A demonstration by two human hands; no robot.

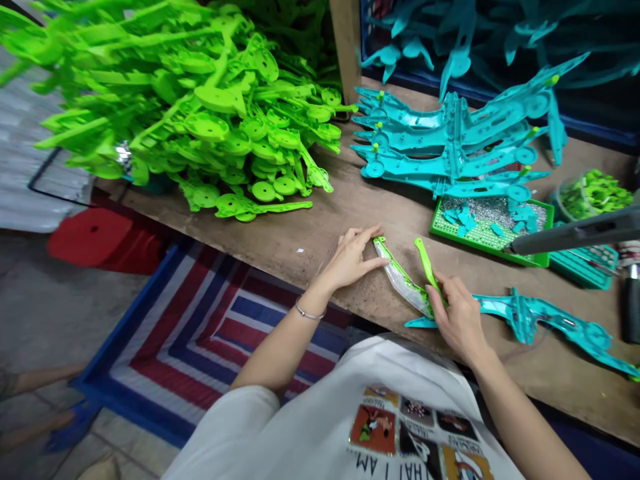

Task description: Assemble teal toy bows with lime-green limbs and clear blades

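Green strip (427, 262), slim curved plastic, in right hand (457, 320).

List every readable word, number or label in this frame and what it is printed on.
"HAT I AM": white T-shirt, below its cartoon panels; the start is hidden.
Captions inside the cartoon panels: too small to read.
Plastic parts, green tray, bench: no text visible.

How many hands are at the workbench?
2. The left hand pinches the tip of the shiny blade; the right hand grips its other end. No others show.
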